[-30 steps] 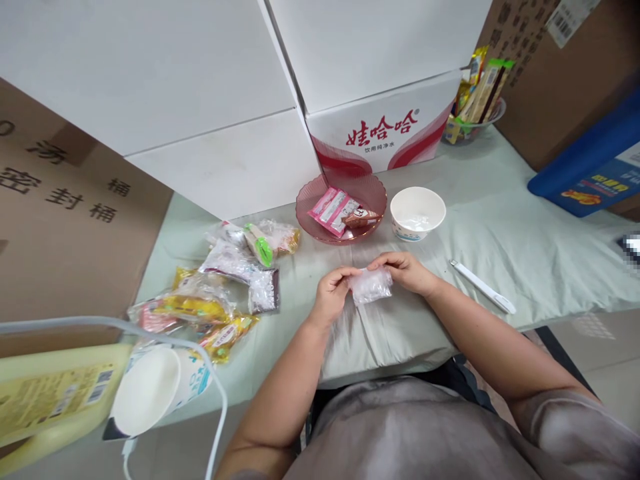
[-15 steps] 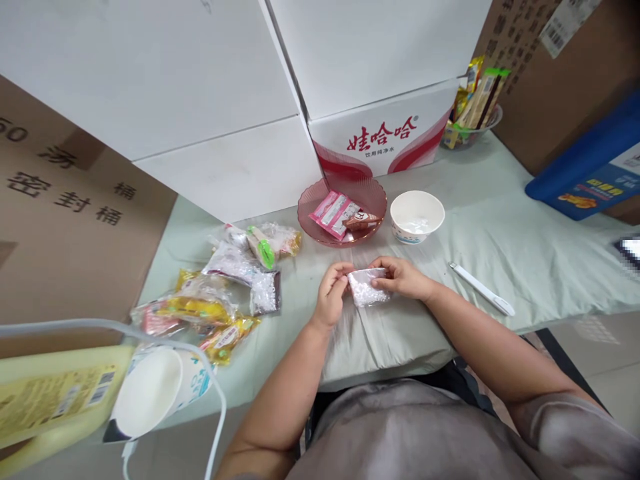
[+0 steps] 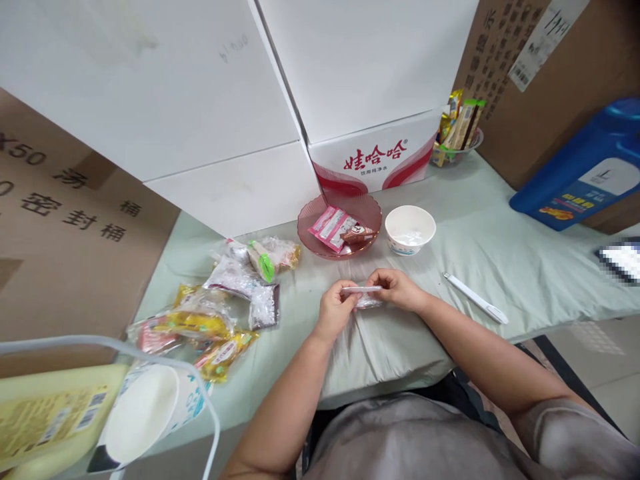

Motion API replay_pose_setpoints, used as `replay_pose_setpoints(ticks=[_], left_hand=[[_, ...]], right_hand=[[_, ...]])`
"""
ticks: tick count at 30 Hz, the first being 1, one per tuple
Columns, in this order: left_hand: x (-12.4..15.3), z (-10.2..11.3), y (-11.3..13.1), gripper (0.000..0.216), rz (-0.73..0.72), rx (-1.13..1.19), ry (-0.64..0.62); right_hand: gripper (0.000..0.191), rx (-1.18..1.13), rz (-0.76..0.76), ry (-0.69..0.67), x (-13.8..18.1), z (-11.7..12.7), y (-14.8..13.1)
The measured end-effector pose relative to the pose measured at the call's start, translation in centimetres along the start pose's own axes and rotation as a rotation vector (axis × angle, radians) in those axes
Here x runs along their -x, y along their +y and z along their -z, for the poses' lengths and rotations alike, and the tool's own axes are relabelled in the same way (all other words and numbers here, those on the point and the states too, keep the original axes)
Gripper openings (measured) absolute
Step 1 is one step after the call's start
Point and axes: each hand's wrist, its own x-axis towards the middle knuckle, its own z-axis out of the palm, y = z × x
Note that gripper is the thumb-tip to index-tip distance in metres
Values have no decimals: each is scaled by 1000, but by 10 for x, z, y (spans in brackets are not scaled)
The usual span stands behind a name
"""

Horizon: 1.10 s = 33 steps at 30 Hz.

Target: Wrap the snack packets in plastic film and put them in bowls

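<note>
Between my hands is a small clear packet of white bits, its top edge folded or tilted toward me. My left hand pinches its left end with thumb and fingers. At the right end my right hand grips the same packet. Just beyond them sits a pink glass bowl holding a pink-and-white sachet and a brown wrapped snack. To its right stands a white paper bowl with some clear plastic inside. A white utility knife lies on the cloth by my right forearm.
Several wrapped snacks are heaped at the left. Nearer, a paper cup lies beside a yellow bottle and a white cable. White boxes line the back. A blue bottle and a snack tub stand right.
The packet has tipped from showing its flat face to showing mostly its top edge. Both hands keep hold, and my left thumb has moved onto it. The view has shifted slightly.
</note>
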Motion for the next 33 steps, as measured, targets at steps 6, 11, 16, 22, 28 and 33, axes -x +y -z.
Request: replay_pose_setpoints(ticks=[6,11,16,22,28,33], left_hand=[[1,-2,0,36,0,21,-16],[1,-2,-6,27,-57,-93,-96],[2,-1,-6,20,-92,-146,-165],[1,2,-7,14,-108,-228,-208],[4,0,-11,11,-233,-348,-143],[6,21,11,18,-573,-604,172]], right_hand=[[9,597,348,596,3,52,-58],[30,1314,43,555,-24,99,-86],[31,1419,-407,-75,-67,108,-75],[26,1402,-474,-273,-84,111,-76],[39,1338,-212,182,-29,99,-89],[31,1171,4,390,54,86,-60]])
